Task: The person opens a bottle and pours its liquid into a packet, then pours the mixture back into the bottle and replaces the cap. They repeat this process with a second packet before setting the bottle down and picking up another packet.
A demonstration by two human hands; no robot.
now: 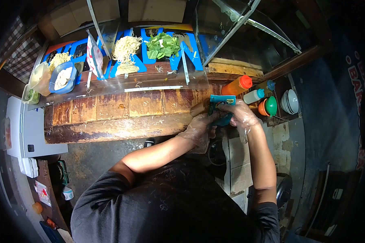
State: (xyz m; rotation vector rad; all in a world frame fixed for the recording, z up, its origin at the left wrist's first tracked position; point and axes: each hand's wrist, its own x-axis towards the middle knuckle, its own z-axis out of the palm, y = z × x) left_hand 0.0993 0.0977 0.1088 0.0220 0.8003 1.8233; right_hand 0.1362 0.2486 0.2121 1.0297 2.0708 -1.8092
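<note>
My left hand [198, 127] and my right hand [241, 113] both wear clear plastic gloves and meet at the right end of a worn wooden counter [109, 111]. Together they grip a small teal packet [222, 101], the right hand on its right side and the left hand below it. Part of the packet is hidden by my fingers. My dark shirt fills the lower middle of the view.
Behind a glass pane lie yellow noodles [127, 47] and green leaves [163, 45]. A blue bowl [63, 77] and plastic tub [40, 79] stand at the left. An orange squeeze bottle [237, 86], white bottle [254, 96], green-and-orange lids [268, 106] and stacked bowls [290, 101] stand at the right.
</note>
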